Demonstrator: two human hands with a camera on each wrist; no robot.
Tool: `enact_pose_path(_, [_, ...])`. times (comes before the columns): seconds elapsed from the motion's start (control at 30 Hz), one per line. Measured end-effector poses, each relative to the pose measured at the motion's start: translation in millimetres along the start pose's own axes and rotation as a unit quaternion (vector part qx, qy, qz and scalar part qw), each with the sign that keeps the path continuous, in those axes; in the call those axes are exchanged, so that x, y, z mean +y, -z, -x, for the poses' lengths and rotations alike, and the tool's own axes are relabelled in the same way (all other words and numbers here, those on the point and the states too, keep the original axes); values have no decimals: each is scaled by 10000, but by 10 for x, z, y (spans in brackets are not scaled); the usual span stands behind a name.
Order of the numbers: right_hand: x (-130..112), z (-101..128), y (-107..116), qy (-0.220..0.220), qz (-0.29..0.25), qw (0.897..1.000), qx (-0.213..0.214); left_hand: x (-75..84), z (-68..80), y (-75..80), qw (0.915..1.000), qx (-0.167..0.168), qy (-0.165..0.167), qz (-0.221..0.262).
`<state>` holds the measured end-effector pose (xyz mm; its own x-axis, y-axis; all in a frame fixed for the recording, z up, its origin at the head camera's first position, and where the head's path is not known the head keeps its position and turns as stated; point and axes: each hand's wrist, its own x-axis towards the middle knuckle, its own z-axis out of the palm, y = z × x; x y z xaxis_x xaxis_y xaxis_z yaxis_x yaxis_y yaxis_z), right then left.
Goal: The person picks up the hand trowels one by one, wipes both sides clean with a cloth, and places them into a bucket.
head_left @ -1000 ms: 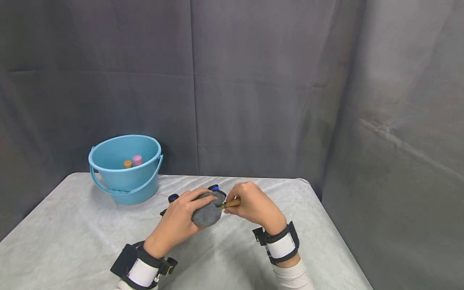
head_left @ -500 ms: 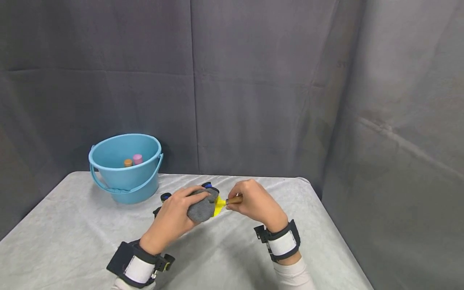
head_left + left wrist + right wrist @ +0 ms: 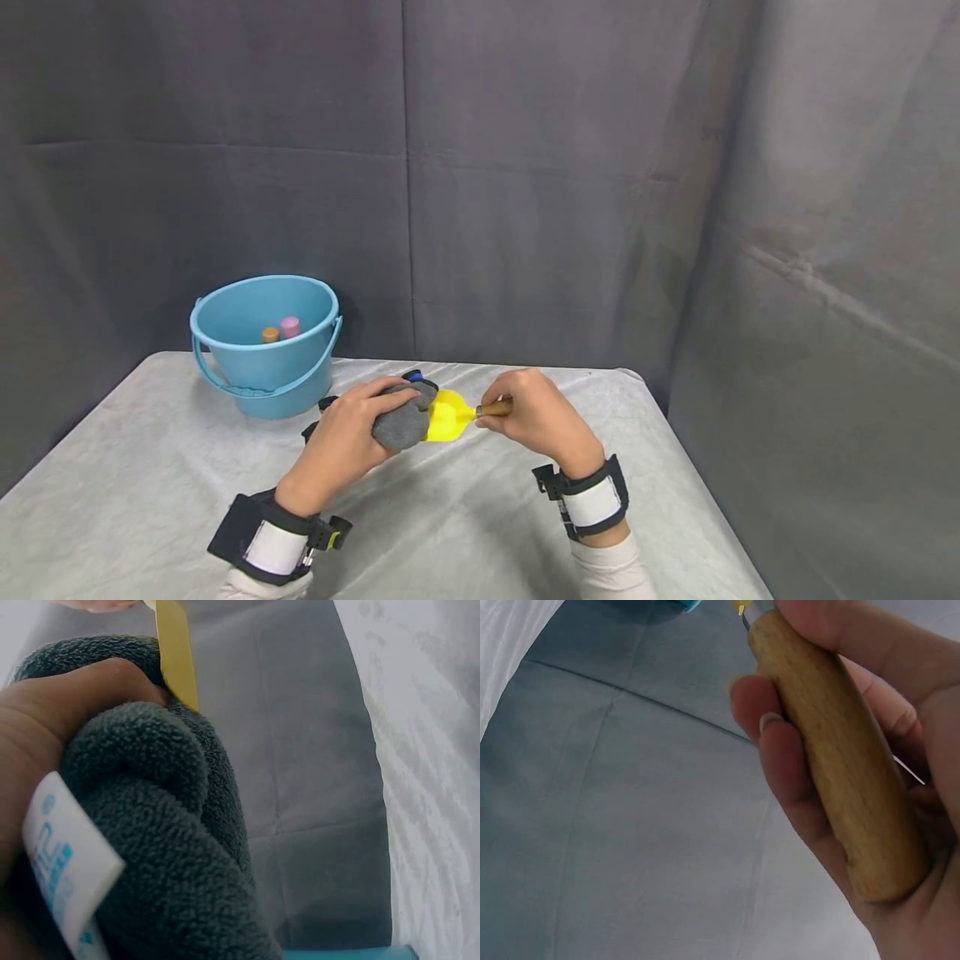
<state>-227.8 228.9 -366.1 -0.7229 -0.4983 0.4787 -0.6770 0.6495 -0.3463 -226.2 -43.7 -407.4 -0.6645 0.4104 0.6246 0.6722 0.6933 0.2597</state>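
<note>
My left hand [image 3: 341, 433] grips a bunched grey terry cloth [image 3: 400, 425] above the table. A white tag with blue print [image 3: 64, 859] hangs from the cloth in the left wrist view. The yellow blade of a small hand trowel [image 3: 448, 417] has its far end against the cloth's folds; how deep it sits between them is hidden. My right hand [image 3: 536, 417] holds the trowel by its wooden handle [image 3: 840, 757], with fingers curled round it in the right wrist view. Dark pieces with some blue [image 3: 414, 377] show behind the cloth, their kind unclear.
A light blue bucket [image 3: 262, 367] stands at the back left of the table [image 3: 525, 517], its handle hanging down in front. An orange-topped thing [image 3: 271, 334] and a pink one [image 3: 290, 326] show inside. Grey curtains [image 3: 555, 208] hang behind and to the right.
The left hand and cloth have shifted left, away from the right hand. The yellow blade, first hidden by the cloth, has come into view. The right hand has moved slightly right.
</note>
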Motion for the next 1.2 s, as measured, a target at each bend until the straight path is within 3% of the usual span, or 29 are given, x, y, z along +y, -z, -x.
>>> enact_pose_path(0.27, [48, 27, 66, 21, 45, 9995, 297, -148, 43, 74, 9985, -115, 462, 259])
enact_pose_path(0.4, [65, 29, 98, 144, -225, 9986, 449, -233, 61, 122, 9967, -152, 709, 356])
enact_pose_path(0.67, [62, 19, 106, 141, -532, 9980, 316, -319, 89, 206, 9923, 323, 759, 926])
enact_pose_path(0.83, [53, 17, 82, -23, -539, 9985, 98, -303, 75, 218, 9864, 998, 510, 1205])
enact_pose_path(1.0, [45, 16, 80, -94, -492, 9987, 84, -232, 10, 219, 9805, 1511, -91, 1251])
enact_pose_path(1.1, [33, 13, 76, -106, -470, 9988, 66, -171, -2, 203, 9771, 1546, -447, 1394])
enact_pose_path(1.2, [20, 10, 68, -118, -466, 9988, 13, -99, 3, 158, 9768, 1360, -677, 1507])
